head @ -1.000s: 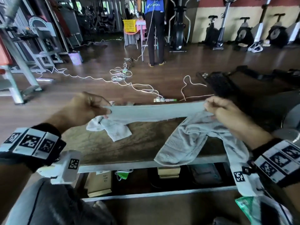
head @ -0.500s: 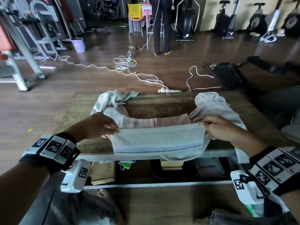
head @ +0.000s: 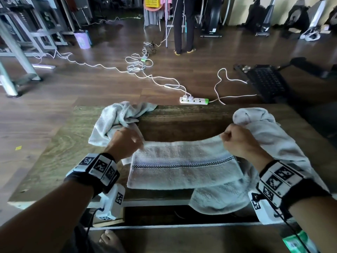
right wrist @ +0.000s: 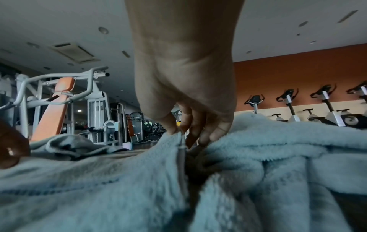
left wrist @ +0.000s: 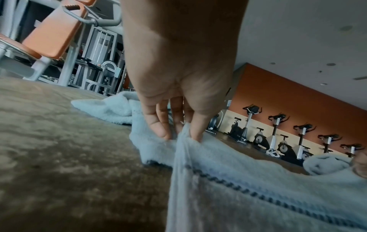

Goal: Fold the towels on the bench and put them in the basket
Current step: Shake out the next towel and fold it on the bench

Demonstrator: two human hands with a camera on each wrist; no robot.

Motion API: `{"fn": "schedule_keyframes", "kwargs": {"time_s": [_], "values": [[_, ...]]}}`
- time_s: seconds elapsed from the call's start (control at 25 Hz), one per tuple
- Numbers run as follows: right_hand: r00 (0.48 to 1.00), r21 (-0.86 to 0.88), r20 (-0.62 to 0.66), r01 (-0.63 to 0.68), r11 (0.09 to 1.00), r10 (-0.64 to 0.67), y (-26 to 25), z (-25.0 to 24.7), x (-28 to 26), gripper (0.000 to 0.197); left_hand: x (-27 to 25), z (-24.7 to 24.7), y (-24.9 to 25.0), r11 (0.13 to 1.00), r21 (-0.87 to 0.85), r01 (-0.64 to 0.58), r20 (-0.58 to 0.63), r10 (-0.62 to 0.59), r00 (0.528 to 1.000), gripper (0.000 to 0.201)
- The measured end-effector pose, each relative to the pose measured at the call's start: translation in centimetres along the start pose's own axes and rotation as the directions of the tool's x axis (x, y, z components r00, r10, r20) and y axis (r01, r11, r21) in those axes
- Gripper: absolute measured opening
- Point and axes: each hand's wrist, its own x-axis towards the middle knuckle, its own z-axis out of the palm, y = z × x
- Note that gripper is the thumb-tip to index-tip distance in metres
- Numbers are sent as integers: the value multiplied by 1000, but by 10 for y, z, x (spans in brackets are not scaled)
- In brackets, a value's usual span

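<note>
Three towels lie on the wooden tabletop (head: 60, 150). The striped towel (head: 182, 167), folded over on itself with one dark checked stripe running across it, sits at the near middle of the tabletop, its far edge stretched between the two hands.

The left hand (head: 124, 141) has its grip pinched on the towel's far-left corner; from the left wrist view the fingertips (left wrist: 196, 135) press into the fabric edge with the thumb opposite. The right hand (head: 238, 141) has its grip clenched on the far-right corner, knuckles curled; the right wrist view shows the fingers (right wrist: 218, 131) bunching the edge of the cloth.

A second, crumpled towel (head: 116, 119) lies at about 10 o'clock from the striped one, touching the left hand's far side. A third, rumpled towel (head: 269, 136) lies at about 2 o'clock, running from behind the right hand down the right edge of the tabletop, with a part of it tucked under the striped towel's near-right corner and hanging over the front edge.

On the floor beyond the tabletop, at 12 o'clock, sits one white power strip (head: 193, 100) with white cables trailing away. One yellow basket (head: 151, 1) stands far off at the top of the head view, beside one standing person's legs (head: 182, 24).
</note>
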Motion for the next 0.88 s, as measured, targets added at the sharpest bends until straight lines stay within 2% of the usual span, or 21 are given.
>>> {"fn": "schedule_keyframes", "kwargs": {"time_s": [0.16, 0.32, 0.44, 0.56, 0.6, 0.68, 0.76, 0.8, 0.88], "values": [[997, -72, 32, 77, 994, -75, 7, 18, 10, 14, 10, 5, -6, 996, 27, -88, 82, 85, 993, 17], [992, -50, 111, 63, 997, -57, 3, 10, 13, 16, 13, 0, -5, 995, 89, -37, 168, 22, 985, 14], [998, -89, 43, 43, 995, -40, -4, -2, 14, 14, 16, -12, -7, 996, 83, -42, 172, 27, 985, 19], [996, -1, -23, 87, 996, -87, -11, -20, 7, 6, 16, -36, -4, 1000, 27, -8, 139, 4, 990, 27], [993, 25, -34, 116, 993, -115, -13, -27, 3, 11, 14, -45, -1, 999, 38, -3, 127, -2, 992, 27], [979, 49, -57, 197, 979, -194, -17, -39, -2, 11, 6, -66, 9, 992, 127, -26, 67, 18, 998, 24], [951, 50, -122, 291, 956, -283, -24, -53, -8, 12, -3, -87, 18, 989, 118, -87, -53, 94, 994, 11], [925, 55, -195, 342, 938, -326, -27, -59, -12, 14, -10, -98, 20, 988, 78, -135, -123, 144, 982, 11], [812, 97, -418, 484, 870, -406, -34, -70, -26, 11, -23, -114, 16, 969, 29, -245, -280, 244, 929, 20]]}}
